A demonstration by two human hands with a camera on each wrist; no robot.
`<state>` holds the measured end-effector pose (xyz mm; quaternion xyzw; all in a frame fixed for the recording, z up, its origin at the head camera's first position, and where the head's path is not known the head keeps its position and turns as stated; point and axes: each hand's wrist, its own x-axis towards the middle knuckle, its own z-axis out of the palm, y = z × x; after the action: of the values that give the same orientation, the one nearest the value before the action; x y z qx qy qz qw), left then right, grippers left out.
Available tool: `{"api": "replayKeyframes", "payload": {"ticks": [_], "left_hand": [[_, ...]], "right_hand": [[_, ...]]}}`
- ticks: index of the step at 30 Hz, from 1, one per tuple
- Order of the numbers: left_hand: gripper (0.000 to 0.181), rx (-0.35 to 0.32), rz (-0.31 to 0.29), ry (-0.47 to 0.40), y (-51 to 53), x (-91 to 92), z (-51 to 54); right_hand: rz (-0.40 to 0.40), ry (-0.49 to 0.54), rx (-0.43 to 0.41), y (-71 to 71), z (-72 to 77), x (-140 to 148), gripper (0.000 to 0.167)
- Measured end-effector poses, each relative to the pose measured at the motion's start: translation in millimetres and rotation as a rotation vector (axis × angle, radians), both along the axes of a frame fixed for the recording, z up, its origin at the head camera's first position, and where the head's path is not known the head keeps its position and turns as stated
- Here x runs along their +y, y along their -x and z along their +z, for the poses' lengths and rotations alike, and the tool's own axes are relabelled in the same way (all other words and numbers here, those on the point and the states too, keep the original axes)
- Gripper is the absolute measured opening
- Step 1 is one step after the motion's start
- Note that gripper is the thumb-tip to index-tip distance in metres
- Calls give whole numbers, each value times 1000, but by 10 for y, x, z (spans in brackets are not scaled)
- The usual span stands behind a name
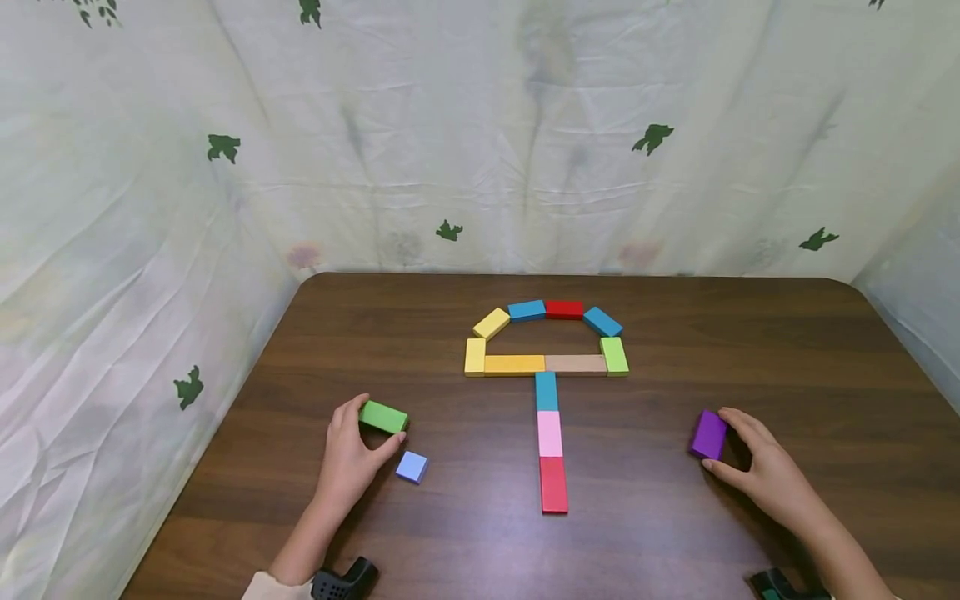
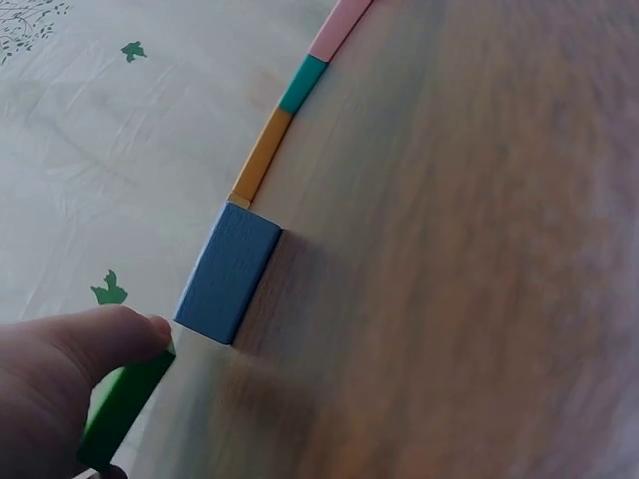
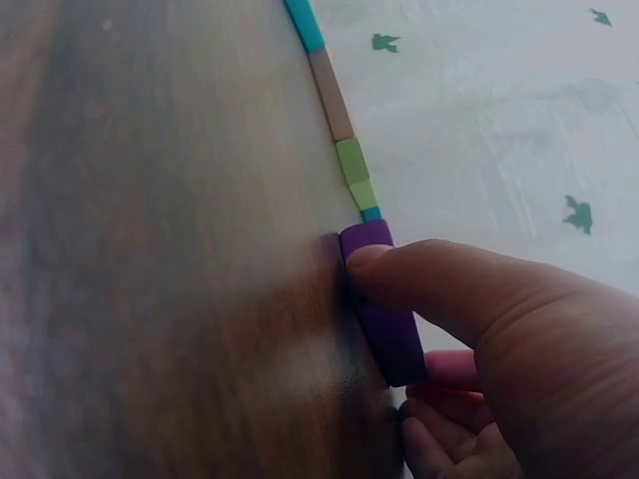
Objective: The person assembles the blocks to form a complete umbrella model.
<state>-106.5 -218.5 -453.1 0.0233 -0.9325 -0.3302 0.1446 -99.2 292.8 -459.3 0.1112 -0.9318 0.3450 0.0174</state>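
Note:
At the left of the table my left hand (image 1: 351, 458) holds a green block (image 1: 384, 417) by its ends, between thumb and fingers. Just right of the thumb lies a small light blue block (image 1: 412, 467), which looks darker and nearer in the left wrist view. On the right side, my right hand (image 1: 776, 475) pinches a purple block (image 1: 708, 434) between thumb and fingers. The right wrist view shows the thumb on one face of the purple block (image 3: 394, 344); some fingertips are partly hidden behind the hand.
Flat coloured blocks form an umbrella-like outline mid-table: an arch with a red block (image 1: 564, 310) at its top, a yellow-orange bar (image 1: 514, 365) and a tan bar (image 1: 575, 364) below, and a stem ending in a red-pink block (image 1: 554, 485). Pale leaf-patterned cloth (image 1: 480, 167) hangs behind the table.

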Motion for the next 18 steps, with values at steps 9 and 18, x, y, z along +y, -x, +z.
{"api": "replayKeyframes", "payload": {"ticks": [9, 18], "left_hand": [[73, 87, -33, -25, 1, 15, 66], [73, 156, -56, -26, -32, 50, 143]], "right_hand": [[-50, 2, 51, 5, 19, -23, 71], [-97, 22, 118, -20, 129, -64, 70]]}}
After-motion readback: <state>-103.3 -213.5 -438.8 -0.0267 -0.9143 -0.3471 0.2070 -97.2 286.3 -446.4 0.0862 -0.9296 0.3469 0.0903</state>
